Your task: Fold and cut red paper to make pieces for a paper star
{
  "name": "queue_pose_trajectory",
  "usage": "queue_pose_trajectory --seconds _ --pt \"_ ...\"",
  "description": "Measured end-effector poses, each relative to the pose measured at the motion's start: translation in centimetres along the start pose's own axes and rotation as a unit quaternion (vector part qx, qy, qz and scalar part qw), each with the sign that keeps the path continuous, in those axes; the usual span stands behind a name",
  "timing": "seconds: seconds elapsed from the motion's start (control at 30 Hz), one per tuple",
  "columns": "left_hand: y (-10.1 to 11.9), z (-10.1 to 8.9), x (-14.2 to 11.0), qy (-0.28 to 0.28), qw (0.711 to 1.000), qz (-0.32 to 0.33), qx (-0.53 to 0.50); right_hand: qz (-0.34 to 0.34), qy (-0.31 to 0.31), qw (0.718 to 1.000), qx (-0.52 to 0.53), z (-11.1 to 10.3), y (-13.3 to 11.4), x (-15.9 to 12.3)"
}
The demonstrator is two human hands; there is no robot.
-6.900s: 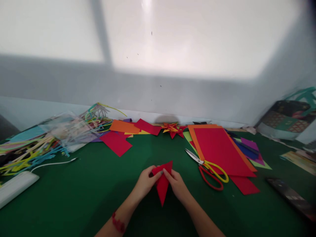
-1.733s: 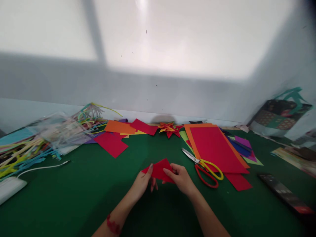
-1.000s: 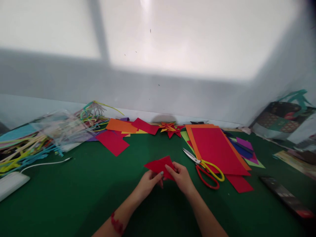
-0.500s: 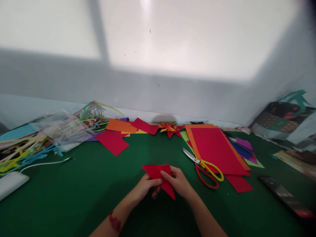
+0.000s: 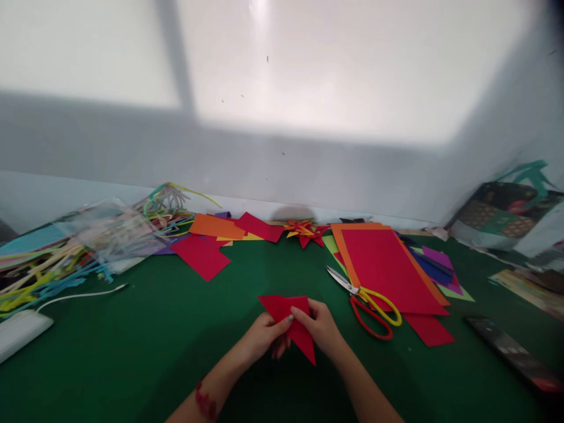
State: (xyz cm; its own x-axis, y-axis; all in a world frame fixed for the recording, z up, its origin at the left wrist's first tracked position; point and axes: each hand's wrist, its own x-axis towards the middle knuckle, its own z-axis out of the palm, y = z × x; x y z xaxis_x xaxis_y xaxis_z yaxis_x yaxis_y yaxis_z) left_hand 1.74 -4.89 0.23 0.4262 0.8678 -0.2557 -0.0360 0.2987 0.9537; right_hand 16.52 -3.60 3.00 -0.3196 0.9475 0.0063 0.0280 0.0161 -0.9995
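Observation:
A folded piece of red paper [image 5: 301,337], with pointed corners at left and bottom, is held between my two hands above the green table. My left hand [image 5: 267,336] grips its left lower edge, thumb on top and fingers underneath. On the other side, my right hand [image 5: 319,325] pinches the paper, its thumb pressing the upper face near the left thumb. Most fingers of the right hand are hidden behind the paper. Scissors [image 5: 368,302] with one yellow and one red handle lie to the right of my hands, partly over a stack of red sheets [image 5: 388,267].
Folded red and orange paper stars [image 5: 304,230] sit by the wall. Left of them are loose red paper pieces [image 5: 202,255] and an orange piece [image 5: 215,226]. Pipe cleaners [image 5: 57,279] and a white corded device [image 5: 22,332] lie far left. A phone [image 5: 511,352] rests at right.
Both hands and the folded red paper have shifted slightly right and down in view. The left thumb has slid a little along the paper. The grip of both hands stays.

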Motion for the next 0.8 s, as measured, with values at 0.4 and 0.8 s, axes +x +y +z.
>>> queue_pose_trajectory --seconds 0.4,0.8 --pt "0.9 0.1 -0.5 -0.041 0.999 0.011 0.032 -0.011 0.025 1.000 0.007 -0.4 0.3 0.2" --pt "1.2 0.1 -0.4 -0.011 0.999 0.026 0.018 -0.022 0.059 0.998 -0.009 -0.8 -0.1 0.3"
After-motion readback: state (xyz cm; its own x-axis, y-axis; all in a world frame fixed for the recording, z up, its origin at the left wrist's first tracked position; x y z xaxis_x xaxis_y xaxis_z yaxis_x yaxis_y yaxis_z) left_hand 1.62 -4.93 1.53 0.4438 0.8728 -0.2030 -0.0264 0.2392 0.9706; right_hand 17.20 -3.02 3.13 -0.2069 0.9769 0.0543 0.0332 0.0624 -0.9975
